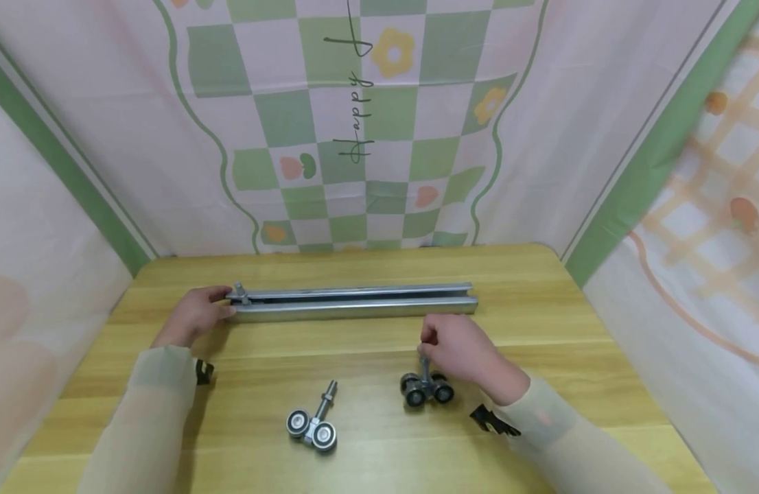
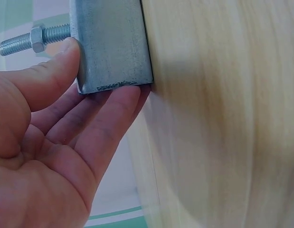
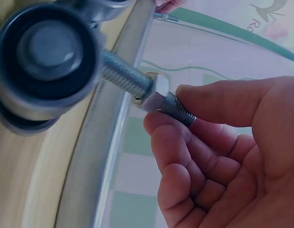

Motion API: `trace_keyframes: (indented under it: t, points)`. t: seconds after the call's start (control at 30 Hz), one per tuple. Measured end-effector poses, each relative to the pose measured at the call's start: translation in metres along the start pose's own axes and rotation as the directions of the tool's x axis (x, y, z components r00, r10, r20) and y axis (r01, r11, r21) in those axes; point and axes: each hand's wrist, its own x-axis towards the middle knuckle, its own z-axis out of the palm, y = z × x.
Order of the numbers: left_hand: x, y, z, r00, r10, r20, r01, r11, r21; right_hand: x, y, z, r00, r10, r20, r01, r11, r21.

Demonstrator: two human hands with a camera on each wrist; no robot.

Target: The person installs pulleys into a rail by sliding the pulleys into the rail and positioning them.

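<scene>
A steel channel track [image 1: 355,311] lies across the table, its slot facing up. My left hand [image 1: 197,314] holds its left end, thumb by the upper edge and fingers against the end face. A threaded bolt with a nut [image 2: 37,39] sticks up from the slot beside that thumb; whatever it joins inside the track is hidden. My right hand [image 1: 462,346] pinches the bolt tip of a four-wheeled roller trolley [image 1: 426,390], which is upright, wheels down, in front of the track. In the right wrist view, a nut [image 3: 156,90] sits on this bolt just below my fingertips.
Another roller trolley [image 1: 313,427] lies tilted on the table at the front, left of the right hand, its bolt pointing away. The wooden table [image 1: 367,370] ends at the back against a patterned curtain [image 1: 392,137]. More curtain hangs on both sides.
</scene>
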Motion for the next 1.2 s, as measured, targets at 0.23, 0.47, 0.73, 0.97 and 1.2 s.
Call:
trace_keyframes:
  t: [0.23,0.47,0.73,0.97,1.2]
  points:
    - [0.000,0.001,0.000,1.000,-0.021,0.005,0.021,1.000,0.016,-0.012,-0.007,-0.007,0.996,-0.003,0.093,0.008,0.999,-0.049]
    - [0.000,-0.001,-0.001,1.000,0.008,-0.007,-0.008,0.999,0.052,-0.023,-0.013,-0.008,0.986,-0.013,0.169,0.030,0.995,-0.099]
    - [0.000,-0.001,-0.001,1.000,0.000,0.004,0.000,0.999,0.042,-0.027,-0.013,-0.005,0.986,-0.061,0.152,0.078,0.991,-0.107]
    - [0.000,-0.001,0.000,1.000,0.005,0.000,-0.005,0.999,0.040,-0.026,-0.010,-0.007,0.992,-0.015,0.129,0.028,0.995,-0.098]
    - [0.001,-0.002,-0.001,1.000,0.002,0.002,-0.002,0.999,0.049,-0.027,-0.003,-0.013,0.991,0.021,0.133,-0.008,0.995,-0.096]
